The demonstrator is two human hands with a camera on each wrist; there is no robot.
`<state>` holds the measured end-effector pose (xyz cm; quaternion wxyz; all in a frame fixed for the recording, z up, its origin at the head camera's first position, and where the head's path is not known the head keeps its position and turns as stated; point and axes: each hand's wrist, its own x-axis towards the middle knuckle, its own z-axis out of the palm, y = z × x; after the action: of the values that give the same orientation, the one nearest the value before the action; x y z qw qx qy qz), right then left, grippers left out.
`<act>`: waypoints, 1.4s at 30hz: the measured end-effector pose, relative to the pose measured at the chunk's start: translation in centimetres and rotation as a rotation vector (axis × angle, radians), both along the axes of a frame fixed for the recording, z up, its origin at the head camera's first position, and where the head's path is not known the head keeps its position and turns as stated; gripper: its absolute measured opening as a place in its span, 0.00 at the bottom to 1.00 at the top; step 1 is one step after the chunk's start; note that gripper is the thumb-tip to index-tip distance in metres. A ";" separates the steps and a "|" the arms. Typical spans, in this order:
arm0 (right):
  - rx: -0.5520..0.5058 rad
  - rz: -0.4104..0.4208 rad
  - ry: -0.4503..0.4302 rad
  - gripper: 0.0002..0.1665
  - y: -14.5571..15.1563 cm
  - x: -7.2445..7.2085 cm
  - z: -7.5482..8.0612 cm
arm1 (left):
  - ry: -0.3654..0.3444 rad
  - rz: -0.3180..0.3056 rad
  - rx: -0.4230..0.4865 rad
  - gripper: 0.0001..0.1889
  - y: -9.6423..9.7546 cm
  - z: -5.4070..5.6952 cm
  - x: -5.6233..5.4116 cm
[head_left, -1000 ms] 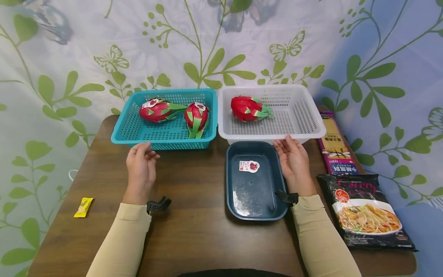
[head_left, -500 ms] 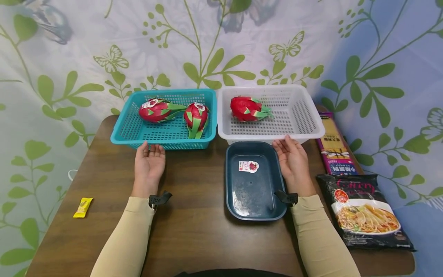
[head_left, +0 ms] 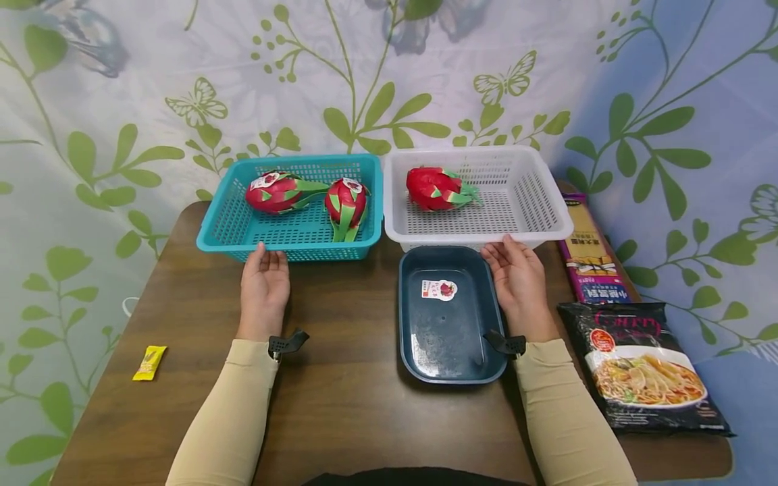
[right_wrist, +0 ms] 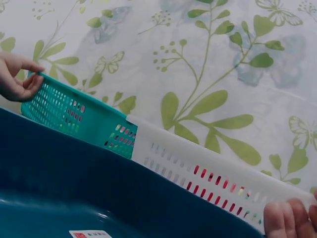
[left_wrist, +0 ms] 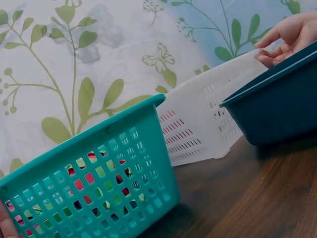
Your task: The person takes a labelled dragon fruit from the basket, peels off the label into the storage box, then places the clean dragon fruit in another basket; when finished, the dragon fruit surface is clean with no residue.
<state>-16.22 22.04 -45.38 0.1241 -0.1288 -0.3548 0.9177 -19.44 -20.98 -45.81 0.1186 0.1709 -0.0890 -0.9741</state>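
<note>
Surface [head_left: 352, 324], ×1: carrying everything below. Baskets, ×2, standing side by side: teal basket [head_left: 331, 254] on the left, white basket [head_left: 498, 219] on the right. Blue tub [head_left: 450, 331], ×1, sitting before the white basket. Black noodle packet [head_left: 644, 368], ×1, showing pink lettering, illegible. Purple packet [head_left: 592, 253], ×1, reading "PASTA". Left grip [head_left: 265, 297] is pinching the teal basket's front rim; right grip [head_left: 519, 287], the white basket's. Dragon fruits [head_left: 436, 189], ×3: two lying in teal, one in white. Yellow sachet [head_left: 148, 363], ×1. Sticker [head_left: 439, 289] in tub, ×1, picturing dragon fruit.
</note>
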 end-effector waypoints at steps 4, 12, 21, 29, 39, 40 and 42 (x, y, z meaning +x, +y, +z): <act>0.141 -0.015 -0.102 0.18 0.7 0.5 0.7 | 0.007 0.011 -0.028 0.14 0.1 -0.2 -0.1; 0.835 -0.189 -0.257 0.22 0.8 2.3 4.5 | 0.032 0.002 -0.053 0.11 0.0 -0.2 -0.2; 1.434 0.062 0.248 0.24 -9.3 -3.6 9.5 | 0.049 0.028 -0.051 0.09 -0.1 0.0 -0.2; 1.718 0.575 0.216 0.47 -20.0 -11.9 9.0 | 0.053 0.031 -0.095 0.11 0.0 -0.4 -0.4; 1.995 0.678 -0.216 0.66 -24.9 -17.3 6.9 | 0.052 0.044 -0.120 0.08 0.3 -0.9 -0.5; 1.997 0.683 -0.243 0.67 -25.2 -17.4 6.7 | 0.055 0.046 -0.126 0.08 0.4 -0.9 -0.5; 1.982 0.680 -0.304 0.69 -25.7 -17.7 6.3 | 0.059 0.051 -0.140 0.08 0.4 -0.9 -0.6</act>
<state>-33.87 -3.69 -39.07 -0.1354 0.0225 -0.9742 0.1790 -20.08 -20.60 -46.70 0.1574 0.1357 -0.1490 -0.9667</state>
